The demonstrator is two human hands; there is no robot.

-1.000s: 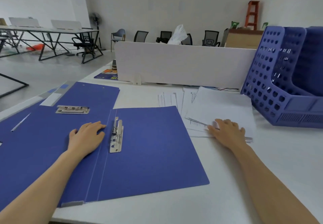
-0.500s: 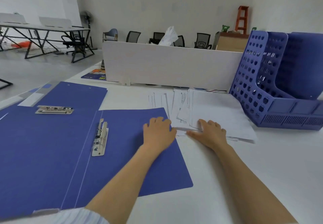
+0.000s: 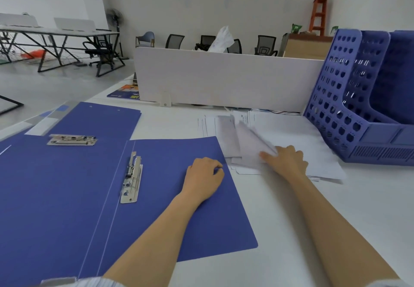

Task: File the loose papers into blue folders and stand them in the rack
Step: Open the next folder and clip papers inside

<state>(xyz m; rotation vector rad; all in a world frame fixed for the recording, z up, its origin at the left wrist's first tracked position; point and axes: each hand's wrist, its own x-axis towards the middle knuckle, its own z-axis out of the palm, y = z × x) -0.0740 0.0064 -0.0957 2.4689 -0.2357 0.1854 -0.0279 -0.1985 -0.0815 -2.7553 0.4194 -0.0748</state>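
1. Open blue folder (image 3: 179, 197) lies flat nearest, its metal clip (image 3: 131, 178) by the spine
2. Left hand (image 3: 202, 178) rests on its right page, fingers loosely curled, holding nothing
3. Right hand (image 3: 284, 163) pinches a lifted sheet off the loose papers (image 3: 291, 134)
4. Blue rack (image 3: 358, 112) stands far right

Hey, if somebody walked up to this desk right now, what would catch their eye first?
Probably the big open blue folder lying flat across the near left, the left hand resting on its right cover. Right of it, the right hand lifts sheets from the loose papers, with the perforated blue rack standing far right.
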